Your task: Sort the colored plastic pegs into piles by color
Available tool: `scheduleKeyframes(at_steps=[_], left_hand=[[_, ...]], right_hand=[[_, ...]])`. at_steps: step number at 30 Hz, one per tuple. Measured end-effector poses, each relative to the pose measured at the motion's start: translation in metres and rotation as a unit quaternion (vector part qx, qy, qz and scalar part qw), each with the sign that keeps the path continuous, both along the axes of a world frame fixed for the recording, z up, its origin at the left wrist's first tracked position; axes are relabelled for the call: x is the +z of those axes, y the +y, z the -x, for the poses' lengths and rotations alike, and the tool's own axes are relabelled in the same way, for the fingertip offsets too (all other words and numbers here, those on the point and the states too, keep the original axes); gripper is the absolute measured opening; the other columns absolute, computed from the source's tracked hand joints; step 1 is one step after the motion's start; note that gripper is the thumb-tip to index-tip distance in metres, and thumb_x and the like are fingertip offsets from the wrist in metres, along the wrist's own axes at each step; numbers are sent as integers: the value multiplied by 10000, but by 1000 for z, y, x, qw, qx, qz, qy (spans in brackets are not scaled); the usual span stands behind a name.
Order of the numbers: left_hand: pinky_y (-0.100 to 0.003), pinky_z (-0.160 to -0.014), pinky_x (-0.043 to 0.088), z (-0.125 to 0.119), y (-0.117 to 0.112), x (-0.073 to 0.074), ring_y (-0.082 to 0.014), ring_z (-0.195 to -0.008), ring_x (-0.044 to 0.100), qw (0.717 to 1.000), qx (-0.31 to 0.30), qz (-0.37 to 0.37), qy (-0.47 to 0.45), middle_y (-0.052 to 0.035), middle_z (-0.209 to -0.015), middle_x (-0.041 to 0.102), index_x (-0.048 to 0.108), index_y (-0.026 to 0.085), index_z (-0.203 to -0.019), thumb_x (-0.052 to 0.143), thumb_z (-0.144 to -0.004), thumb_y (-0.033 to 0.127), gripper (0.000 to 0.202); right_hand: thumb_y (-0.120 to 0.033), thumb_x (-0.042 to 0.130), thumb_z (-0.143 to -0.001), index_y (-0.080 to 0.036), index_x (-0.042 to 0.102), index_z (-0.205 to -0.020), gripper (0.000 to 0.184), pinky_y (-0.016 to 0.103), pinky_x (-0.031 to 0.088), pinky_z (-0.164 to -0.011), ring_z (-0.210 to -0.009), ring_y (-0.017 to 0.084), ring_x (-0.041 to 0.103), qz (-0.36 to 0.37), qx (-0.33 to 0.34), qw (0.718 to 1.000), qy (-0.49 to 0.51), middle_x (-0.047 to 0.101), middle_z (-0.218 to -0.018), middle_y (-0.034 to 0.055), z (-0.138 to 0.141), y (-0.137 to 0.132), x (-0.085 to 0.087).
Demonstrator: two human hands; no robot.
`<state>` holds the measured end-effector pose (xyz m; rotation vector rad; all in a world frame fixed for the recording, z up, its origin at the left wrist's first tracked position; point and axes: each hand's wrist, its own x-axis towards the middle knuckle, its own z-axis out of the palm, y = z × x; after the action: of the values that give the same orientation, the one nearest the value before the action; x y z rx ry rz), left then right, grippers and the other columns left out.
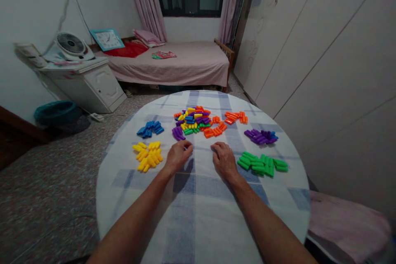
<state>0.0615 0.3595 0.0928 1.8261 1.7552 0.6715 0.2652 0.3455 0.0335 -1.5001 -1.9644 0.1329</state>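
Both my forearms reach over a round table [198, 210] with a blue-and-white checked cloth. My left hand [177, 154] rests knuckles up with its fingers curled under, just below a small purple cluster [178, 133]. My right hand [223, 157] lies the same way, fingers curled, a little left of the green pile [262, 164]. Whether either hand holds a piece is hidden. A mixed heap of coloured plastic pegs [194, 120] lies beyond both hands. Sorted piles surround it: blue [150, 128], yellow [148, 155], orange [235, 117] and purple [261, 136].
A bed [182, 64] with a pink cover stands at the far wall under a dark window. A white cabinet [89, 82] with a fan [71, 45] is at the left, a teal basin [55, 112] on the floor beside it. White wardrobe doors [324, 49] line the right.
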Motion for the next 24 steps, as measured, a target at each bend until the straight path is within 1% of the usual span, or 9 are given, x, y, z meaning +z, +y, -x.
scheduleKeyframes(at_steps=[3, 6, 10, 13, 16, 18, 21, 22, 24], left_hand=[[-242, -681, 458, -28, 17, -11, -129, -714, 621, 996, 12, -19, -90, -38, -865, 699, 691, 158, -909, 506, -831, 269, 229], [-253, -730, 476, -45, 24, -27, -131, -754, 630, 990, 31, -52, -128, -52, -900, 701, 690, 149, -929, 505, -836, 241, 226], [-277, -809, 469, -47, 22, -44, -144, -834, 626, 985, 19, -110, -128, -57, -928, 692, 692, 153, -933, 504, -837, 211, 219], [-266, -796, 465, -43, 22, -47, -136, -820, 619, 982, -7, -118, -144, -43, -906, 687, 690, 159, -921, 508, -832, 197, 207], [-258, -780, 463, -41, 24, -48, -131, -815, 618, 980, -9, -119, -161, -40, -902, 685, 689, 159, -917, 505, -832, 193, 206], [-258, -769, 461, -41, 25, -49, -131, -805, 614, 979, -7, -118, -166, -40, -889, 682, 690, 158, -913, 502, -832, 196, 208], [-250, -738, 454, -42, 26, -50, -127, -773, 604, 976, -4, -122, -181, -36, -863, 674, 691, 156, -904, 503, -828, 203, 208], [-246, -729, 451, -42, 26, -51, -123, -761, 601, 974, -2, -125, -189, -34, -855, 671, 692, 155, -898, 505, -826, 204, 207], [-239, -715, 445, -42, 26, -52, -118, -744, 595, 970, 4, -130, -204, -31, -845, 668, 693, 155, -889, 510, -819, 204, 203]], right_hand=[[-103, 457, -828, -179, 618, -1034, 272, 358, 402, -900, -1030, 221, 506, -4, 0, 1000, -1, 583, -1098, 93, 0, -1, 1], [-109, 459, -834, -175, 620, -1039, 269, 363, 410, -899, -1030, 223, 509, -2, 4, 1000, 0, 582, -1099, 97, 0, -2, 2], [-119, 451, -848, -181, 625, -1046, 271, 380, 415, -920, -1040, 227, 514, 3, 6, 1000, 5, 579, -1114, 98, 0, -4, 2], [-116, 455, -850, -179, 631, -1058, 279, 392, 418, -944, -1071, 228, 514, 15, 3, 1000, 11, 572, -1144, 102, 1, -7, 1], [-118, 472, -843, -176, 628, -1101, 307, 415, 412, -976, -1138, 242, 500, 41, 5, 999, -9, 551, -1216, 116, 0, -17, 3], [-136, 491, -841, -183, 621, -1130, 320, 423, 419, -981, -1172, 253, 493, 67, 26, 997, -40, 537, -1258, 119, -4, -24, 10], [-193, 489, -876, -195, 591, -1187, 327, 383, 457, -950, -1149, 229, 530, 97, 60, 991, -68, 516, -1302, 113, -17, -27, 31], [-213, 479, -891, -196, 579, -1207, 332, 371, 464, -944, -1134, 219, 543, 98, 61, 991, -72, 510, -1312, 111, -24, -24, 40], [-232, 468, -904, -193, 562, -1238, 349, 375, 459, -954, -1131, 218, 547, 78, 41, 992, -87, 510, -1315, 111, -40, -7, 58]])
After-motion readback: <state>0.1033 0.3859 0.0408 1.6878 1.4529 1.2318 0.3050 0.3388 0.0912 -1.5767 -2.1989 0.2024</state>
